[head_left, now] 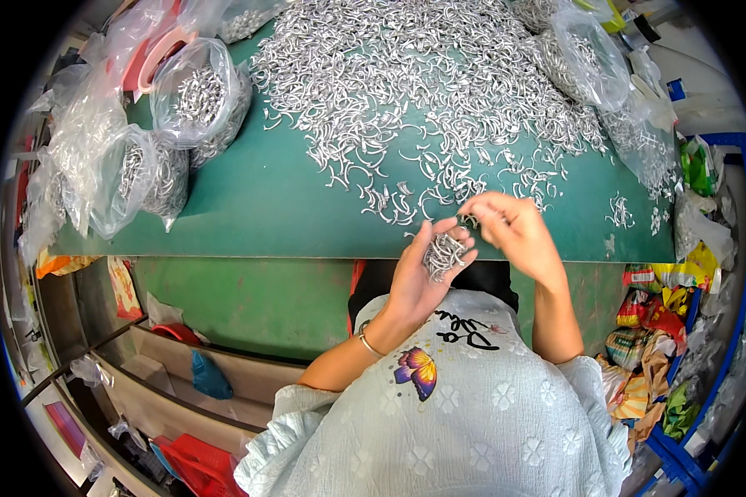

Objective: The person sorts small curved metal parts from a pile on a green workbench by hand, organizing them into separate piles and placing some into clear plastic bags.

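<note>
My left hand (414,277) is turned palm up at the table's near edge, its fingers partly curled around a small heap of curved silver metal pieces (444,255). Just to the right, my right hand (518,236) bends over the left fingertips with thumb and forefinger pinched. Small curved pieces (470,221) show at that pinch, though their exact number is hard to make out. Beyond both hands, a large loose spread of similar curved silver pieces (414,91) covers much of the green tabletop (249,207).
Clear plastic bags of metal pieces stand at the left, including one open bag (203,95) and a smaller bag (153,178). More filled bags (593,62) line the right side. A blue-framed rack (742,248) with colourful packaging is on the right. A wooden bench-like frame (249,385) lies lower left.
</note>
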Demonstrator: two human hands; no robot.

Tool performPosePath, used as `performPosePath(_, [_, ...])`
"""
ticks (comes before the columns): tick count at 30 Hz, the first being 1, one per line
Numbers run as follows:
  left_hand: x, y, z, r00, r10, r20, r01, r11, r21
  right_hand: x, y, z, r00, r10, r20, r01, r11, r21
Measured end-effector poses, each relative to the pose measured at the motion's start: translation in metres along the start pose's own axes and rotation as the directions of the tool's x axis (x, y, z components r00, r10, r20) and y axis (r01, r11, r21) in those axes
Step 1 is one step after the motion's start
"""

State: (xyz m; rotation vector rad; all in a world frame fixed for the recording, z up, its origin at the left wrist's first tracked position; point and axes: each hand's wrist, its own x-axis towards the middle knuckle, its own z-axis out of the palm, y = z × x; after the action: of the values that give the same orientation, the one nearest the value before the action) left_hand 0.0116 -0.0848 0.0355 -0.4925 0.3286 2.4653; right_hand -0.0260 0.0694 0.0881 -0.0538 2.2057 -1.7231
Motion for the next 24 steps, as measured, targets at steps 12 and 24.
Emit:
performPosePath(12, [-0.016, 0.003, -0.003, 0.980, -0.179, -0.089, 0.192, 0.966, 0.171, 0.029, 0.033, -0.016, 0.922, -0.223, -0.318, -0.064, 0.720, -0.691])
performPosePath(24, [-0.017, 0.001, -0.006, 0.974, -0.210, -0.087, 0.223, 0.959, 0.175, 0.021, 0.023, -0.005, 0.978, -0.160, -0.137, 0.018, 0.712, -0.702])
